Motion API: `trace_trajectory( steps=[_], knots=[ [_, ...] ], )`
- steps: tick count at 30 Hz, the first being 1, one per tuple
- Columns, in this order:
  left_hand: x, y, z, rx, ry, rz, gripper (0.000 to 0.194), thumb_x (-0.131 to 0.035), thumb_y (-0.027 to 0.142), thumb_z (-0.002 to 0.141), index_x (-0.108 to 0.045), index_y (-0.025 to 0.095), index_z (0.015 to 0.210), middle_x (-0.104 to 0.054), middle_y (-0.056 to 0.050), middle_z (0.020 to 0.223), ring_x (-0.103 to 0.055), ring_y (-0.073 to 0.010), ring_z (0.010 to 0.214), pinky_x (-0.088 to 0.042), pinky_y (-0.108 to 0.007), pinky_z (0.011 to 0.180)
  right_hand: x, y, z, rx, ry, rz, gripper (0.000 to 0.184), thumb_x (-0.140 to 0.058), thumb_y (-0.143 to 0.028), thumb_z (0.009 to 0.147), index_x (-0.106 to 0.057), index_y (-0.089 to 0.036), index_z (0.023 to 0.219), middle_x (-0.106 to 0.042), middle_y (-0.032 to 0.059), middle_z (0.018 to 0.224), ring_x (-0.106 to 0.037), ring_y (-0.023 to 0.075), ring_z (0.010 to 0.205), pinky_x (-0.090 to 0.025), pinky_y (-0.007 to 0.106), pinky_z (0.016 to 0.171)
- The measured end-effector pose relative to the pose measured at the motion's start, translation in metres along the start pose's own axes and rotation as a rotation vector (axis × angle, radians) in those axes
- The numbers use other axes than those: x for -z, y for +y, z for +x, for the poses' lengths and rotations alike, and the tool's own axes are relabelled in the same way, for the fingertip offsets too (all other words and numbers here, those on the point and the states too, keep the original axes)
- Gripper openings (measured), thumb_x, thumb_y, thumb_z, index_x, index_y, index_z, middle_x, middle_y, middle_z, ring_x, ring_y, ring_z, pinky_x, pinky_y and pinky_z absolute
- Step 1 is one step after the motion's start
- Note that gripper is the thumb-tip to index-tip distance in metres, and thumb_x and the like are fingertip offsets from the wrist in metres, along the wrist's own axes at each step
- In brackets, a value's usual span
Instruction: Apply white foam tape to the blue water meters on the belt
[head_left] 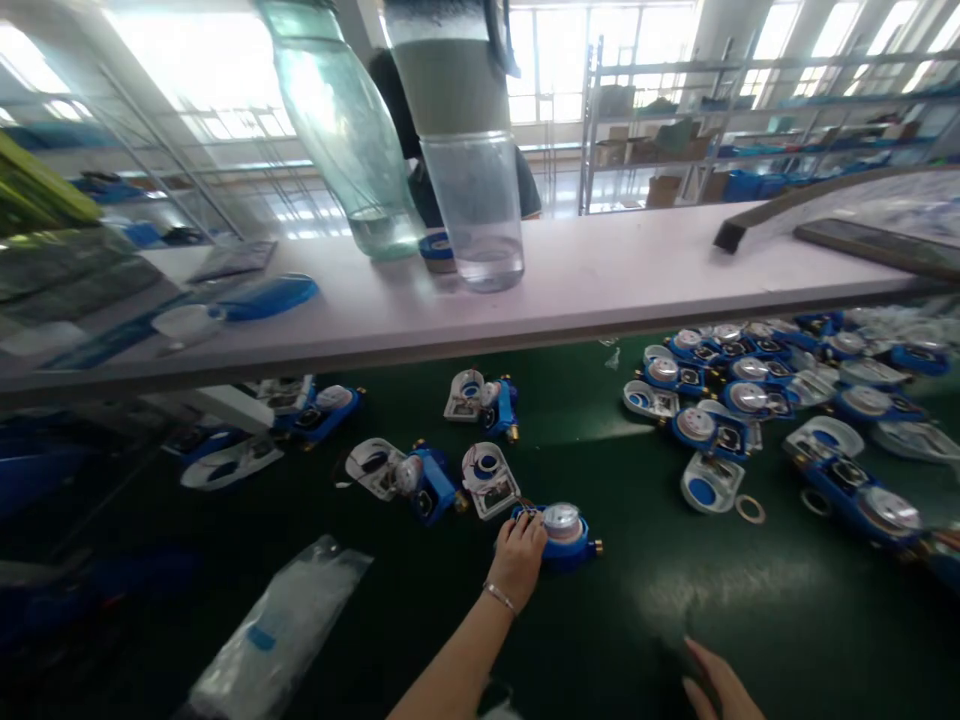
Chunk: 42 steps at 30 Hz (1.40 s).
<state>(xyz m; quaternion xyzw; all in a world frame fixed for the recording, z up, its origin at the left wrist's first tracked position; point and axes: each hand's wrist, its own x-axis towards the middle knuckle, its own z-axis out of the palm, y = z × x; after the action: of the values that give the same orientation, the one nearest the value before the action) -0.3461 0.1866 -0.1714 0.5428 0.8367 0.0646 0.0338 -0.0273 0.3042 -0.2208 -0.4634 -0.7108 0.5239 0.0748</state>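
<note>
My left hand (520, 555), with a bracelet at the wrist, is closed over the left end of a blue water meter (568, 548) lying on the green table. The meter's round clear-topped dial faces up, and a brass end sticks out on its right. Thin wires lead from beside my fingers to an open white housing (489, 482) just behind. At the bottom edge my right hand (716, 688) is partly in view and blurred. Its fingers are closed around a thin dark thing that I cannot make out.
Another blue meter (431, 485) lies left of the housing. Many meters with open casings (709, 430) crowd the right side. A clear plastic bag (281, 630) lies at left front. Above the table runs a white shelf (600, 265) bearing a green bottle (345, 130) and a clear cup (480, 200).
</note>
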Motion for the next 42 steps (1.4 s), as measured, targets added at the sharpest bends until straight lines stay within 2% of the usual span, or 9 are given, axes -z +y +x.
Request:
trace_trajectory(
  steps=[4, 7, 11, 15, 21, 26, 32, 38, 42],
  knots=[
    [-0.038, 0.099, -0.056, -0.149, 0.012, -0.073, 0.028, -0.035, 0.014, 0.086, -0.053, 0.021, 0.106, -0.046, -0.003, 0.132, -0.031, -0.0251, 0.128, -0.02, -0.05, 0.105, 0.022, -0.026, -0.01, -0.171, 0.029, 0.389, 0.05, -0.049, -0.051, 0.072, -0.053, -0.017, 0.109, -0.062, 0.0085, 0.094, -0.061, 0.0217, 0.085, -0.049, 0.033, 0.076],
    [-0.058, 0.166, -0.087, -0.247, 0.106, -0.081, 0.027, -0.037, 0.017, 0.087, -0.053, 0.022, 0.107, -0.047, -0.003, 0.132, -0.032, -0.0262, 0.127, -0.021, -0.051, 0.104, 0.04, -0.017, -0.014, -0.34, 0.016, 0.565, 0.038, -0.051, -0.046, 0.073, -0.055, -0.017, 0.097, -0.058, 0.0019, 0.068, -0.056, 0.0134, 0.057, -0.045, 0.024, 0.052],
    [-0.053, 0.219, -0.108, -0.377, 0.08, -0.097, 0.027, -0.04, 0.022, 0.086, -0.052, 0.021, 0.111, -0.046, -0.004, 0.132, -0.035, -0.0273, 0.125, -0.025, -0.049, 0.103, 0.067, 0.012, -0.037, -0.419, 0.031, 0.574, 0.029, -0.056, -0.04, 0.07, -0.057, -0.014, 0.085, -0.049, -0.0034, 0.052, -0.045, 0.0086, 0.044, -0.034, 0.02, 0.042],
    [-0.016, 0.237, -0.112, -0.485, -0.172, -0.194, 0.033, -0.043, 0.031, 0.084, -0.05, 0.019, 0.114, -0.049, -0.008, 0.129, -0.038, -0.0288, 0.123, -0.028, -0.05, 0.102, 0.086, 0.029, -0.061, -0.393, -0.018, 0.607, 0.028, -0.059, -0.035, 0.067, -0.055, -0.016, 0.087, -0.055, -0.0017, 0.063, -0.051, 0.0091, 0.052, -0.04, 0.021, 0.051],
    [0.019, 0.256, -0.113, -0.205, -0.39, -0.336, 0.025, -0.039, 0.028, 0.085, -0.06, 0.021, 0.097, -0.057, -0.007, 0.113, -0.046, -0.0228, 0.11, -0.034, -0.039, 0.098, 0.09, 0.028, -0.071, -0.33, -0.097, 0.543, 0.022, -0.062, -0.026, 0.062, -0.053, -0.016, 0.079, -0.052, -0.0041, 0.057, -0.044, 0.008, 0.046, -0.033, 0.02, 0.045],
    [0.013, 0.265, -0.109, 0.013, -0.379, -0.348, 0.024, -0.045, 0.029, 0.081, -0.056, 0.02, 0.101, -0.058, -0.006, 0.096, -0.052, -0.0191, 0.092, -0.042, -0.032, 0.084, 0.089, 0.032, -0.073, -0.264, -0.107, 0.436, 0.014, -0.055, -0.017, 0.065, -0.048, -0.018, 0.077, -0.048, -0.0062, 0.054, -0.041, 0.0083, 0.047, -0.031, 0.02, 0.047],
    [0.003, 0.267, -0.114, 0.126, -0.422, -0.414, 0.017, -0.057, 0.03, 0.073, -0.062, 0.024, 0.088, -0.061, -0.002, 0.092, -0.052, -0.0183, 0.092, -0.041, -0.028, 0.079, 0.088, 0.039, -0.086, -0.065, -0.104, 0.245, 0.007, -0.048, -0.02, 0.07, -0.046, -0.02, 0.077, -0.049, -0.0035, 0.063, -0.049, 0.0133, 0.063, -0.039, 0.024, 0.062],
    [-0.008, 0.266, -0.12, 0.258, -0.514, -0.461, 0.019, -0.048, 0.031, 0.078, -0.064, 0.021, 0.08, -0.066, -0.001, 0.077, -0.058, -0.014, 0.071, -0.041, -0.024, 0.063, 0.09, 0.033, -0.097, 0.059, -0.104, 0.108, 0.006, -0.043, -0.026, 0.076, -0.045, -0.021, 0.075, -0.044, -0.0041, 0.06, -0.045, 0.0135, 0.059, -0.037, 0.025, 0.06],
    [-0.01, 0.268, -0.119, 0.249, -0.498, -0.458, 0.019, -0.046, 0.028, 0.078, -0.063, 0.019, 0.074, -0.065, -0.003, 0.081, -0.057, -0.0162, 0.081, -0.041, -0.026, 0.073, 0.089, 0.034, -0.101, 0.069, -0.068, 0.135, 0.007, -0.044, -0.028, 0.076, -0.045, -0.021, 0.074, -0.044, -0.0034, 0.061, -0.045, 0.0136, 0.06, -0.037, 0.025, 0.06]
  ],
)
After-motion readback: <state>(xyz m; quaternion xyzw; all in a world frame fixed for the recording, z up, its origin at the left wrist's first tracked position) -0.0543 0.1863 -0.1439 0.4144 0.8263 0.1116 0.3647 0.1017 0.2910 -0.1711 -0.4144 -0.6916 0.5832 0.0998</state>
